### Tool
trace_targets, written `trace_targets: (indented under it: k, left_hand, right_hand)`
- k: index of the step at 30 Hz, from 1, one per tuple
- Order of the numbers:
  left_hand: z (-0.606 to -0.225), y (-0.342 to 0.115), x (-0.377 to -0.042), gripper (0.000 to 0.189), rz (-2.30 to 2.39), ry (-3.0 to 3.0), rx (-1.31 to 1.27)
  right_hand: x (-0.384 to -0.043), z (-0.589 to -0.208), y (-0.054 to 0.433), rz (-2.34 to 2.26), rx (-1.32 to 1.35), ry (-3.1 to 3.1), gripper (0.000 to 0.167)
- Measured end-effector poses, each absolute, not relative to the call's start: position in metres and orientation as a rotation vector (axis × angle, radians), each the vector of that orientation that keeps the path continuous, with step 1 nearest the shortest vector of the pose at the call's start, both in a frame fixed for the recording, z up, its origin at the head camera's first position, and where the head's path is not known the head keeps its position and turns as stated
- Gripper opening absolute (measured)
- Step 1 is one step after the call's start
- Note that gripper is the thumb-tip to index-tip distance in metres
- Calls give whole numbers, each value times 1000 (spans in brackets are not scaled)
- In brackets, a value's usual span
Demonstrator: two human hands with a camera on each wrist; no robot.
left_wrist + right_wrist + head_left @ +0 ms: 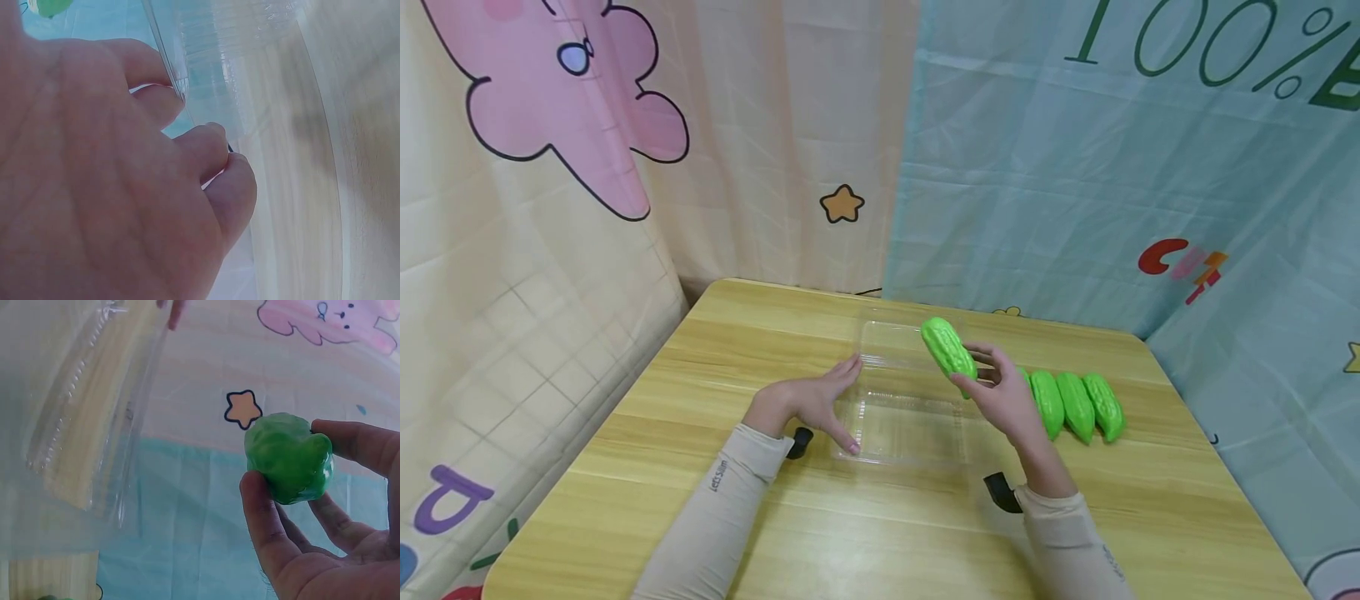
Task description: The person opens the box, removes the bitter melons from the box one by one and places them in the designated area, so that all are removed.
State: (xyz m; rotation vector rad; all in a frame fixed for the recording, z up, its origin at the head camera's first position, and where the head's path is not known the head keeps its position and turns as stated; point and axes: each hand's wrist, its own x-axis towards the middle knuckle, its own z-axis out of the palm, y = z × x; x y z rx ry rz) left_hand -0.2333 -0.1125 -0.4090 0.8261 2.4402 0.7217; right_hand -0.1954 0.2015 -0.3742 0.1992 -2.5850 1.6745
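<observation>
A clear plastic box (pixel 912 429) lies on the wooden table with its lid (pixel 895 337) folded back on the far side. My left hand (pixel 812 407) touches the box's left side, thumb at the near corner and fingertips by the lid's hinge. In the left wrist view the fingers lie against the clear plastic edge. Tilted above the right part of the box is a bumpy green bitter melon (pixel 947 346). My right hand (pixel 1000 400) pinches it between thumb and fingers. The right wrist view shows the melon (pixel 289 459) end-on, away from the box.
Several more green bitter melons (pixel 1077 407) lie side by side on the table (pixel 880 533), right of the box, one partly behind my right hand. Printed curtains (pixel 775 150) hang along the table's back and sides.
</observation>
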Motion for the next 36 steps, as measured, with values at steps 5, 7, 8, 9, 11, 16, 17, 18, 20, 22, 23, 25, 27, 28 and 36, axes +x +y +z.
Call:
trace_targets:
  k: [5,7,8,9,11,16,17,18,20,22,23,25,27,28,36]
  left_hand:
    - [-410,-114,-234,144,717,2437,826]
    - [-410,-113,-234,144,720,2436,829]
    - [-410,-113,-234,144,722,2437,833]
    - [-410,-113,-234,144,724,2436,835]
    - [-409,-112,-234,144,728,2436,841]
    - [-409,-112,-234,142,736,2435,846]
    - [-409,-111,-233,142,737,2436,845]
    - [-409,-112,-233,142,737,2437,844]
    - [-409,-112,-233,142,737,2438,845]
    - [-410,-112,-234,142,738,2436,847]
    - [-410,-112,-234,143,735,2434,848]
    - [-410,-112,-234,143,738,2431,848]
    - [-410,-113,-234,142,735,2430,849]
    - [-411,-113,-234,142,737,2430,847]
    - [-411,-113,-234,142,739,2431,845]
  right_hand:
    - [-196,-365,218,1653,133,-2568,60]
    - [-196,-361,225,1650,120,-2553,61]
    - [-196,-359,229,1644,112,-2548,62]
    - [-195,-358,232,1630,103,-2543,62]
    - [-195,-355,240,1622,71,-2526,64]
    - [-195,-349,259,1577,-49,-2488,68]
    - [-195,-348,263,1568,-80,-2481,69]
    - [-195,-347,267,1554,-112,-2477,70]
    - [-195,-346,276,1534,-174,-2469,70]
    - [-195,-346,285,1517,-245,-2465,71]
    - [-196,-346,290,1512,-276,-2463,71]
    - [-196,-347,300,1502,-336,-2461,72]
    - [-197,-349,310,1494,-393,-2458,72]
    - [-198,-351,315,1496,-416,-2453,72]
    - [-201,-359,349,1515,-604,-2374,69]
